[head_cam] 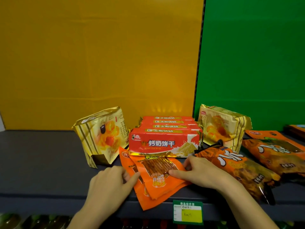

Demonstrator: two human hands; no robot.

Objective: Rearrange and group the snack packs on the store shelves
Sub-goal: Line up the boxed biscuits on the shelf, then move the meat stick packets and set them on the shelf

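Observation:
A stack of flat orange snack packs [156,177] lies at the shelf's front edge, partly overhanging it. My left hand [110,184] rests on their left side with a finger on the pack's edge. My right hand [198,172] pinches the top pack's right edge between thumb and fingers. Behind them stand several red biscuit packs [165,142] in a row. A gold croissant bag [102,136] stands to the left and another gold croissant bag [222,128] to the right.
Large orange snack bags [244,167] lie flat on the right of the dark grey shelf [41,162], with more orange bags [277,146] behind. A green price tag [188,212] hangs on the shelf's front rail. Yellow and green back panels rise behind.

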